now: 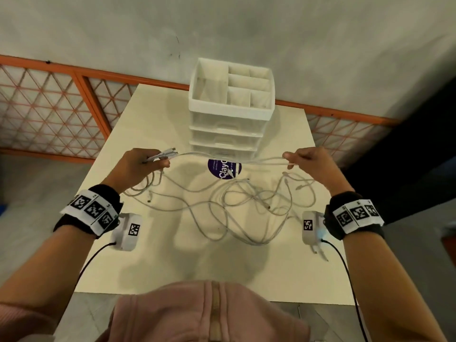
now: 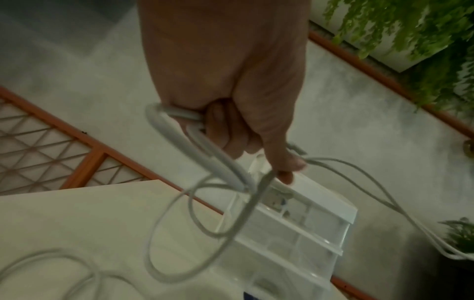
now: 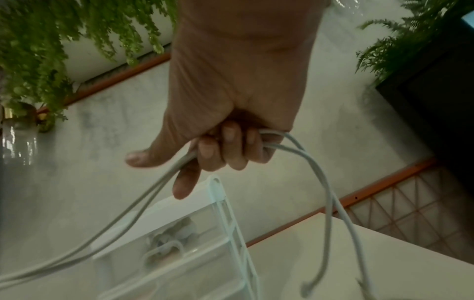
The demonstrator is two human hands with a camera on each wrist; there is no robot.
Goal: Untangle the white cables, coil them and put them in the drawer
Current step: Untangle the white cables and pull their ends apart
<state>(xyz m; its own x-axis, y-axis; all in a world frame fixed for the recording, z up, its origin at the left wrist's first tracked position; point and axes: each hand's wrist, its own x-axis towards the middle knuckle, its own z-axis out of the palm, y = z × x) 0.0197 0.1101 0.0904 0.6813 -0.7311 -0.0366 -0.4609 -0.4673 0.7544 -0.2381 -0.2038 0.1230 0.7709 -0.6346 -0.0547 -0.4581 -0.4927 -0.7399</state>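
Grey wall (image 1: 222, 28), cream table (image 1: 172, 255); drawers (image 1: 229, 134) behind, ferns (image 3: 51, 30) probably; both hands (image 1: 138, 166) (image 1: 311, 164) gripping taut cables (image 1: 222, 159), tangle (image 1: 234, 208) below.

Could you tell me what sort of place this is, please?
Probably a terrace or patio: a small white table stands beside an orange lattice railing and a weathered concrete wall, with hanging ferns nearby.

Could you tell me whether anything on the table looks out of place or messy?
Yes: the white cables sprawl in a tangled heap across the table, loops crossing, some over the purple sticker. The left hand and right hand hold strands stretched between them. The drawers look closed.
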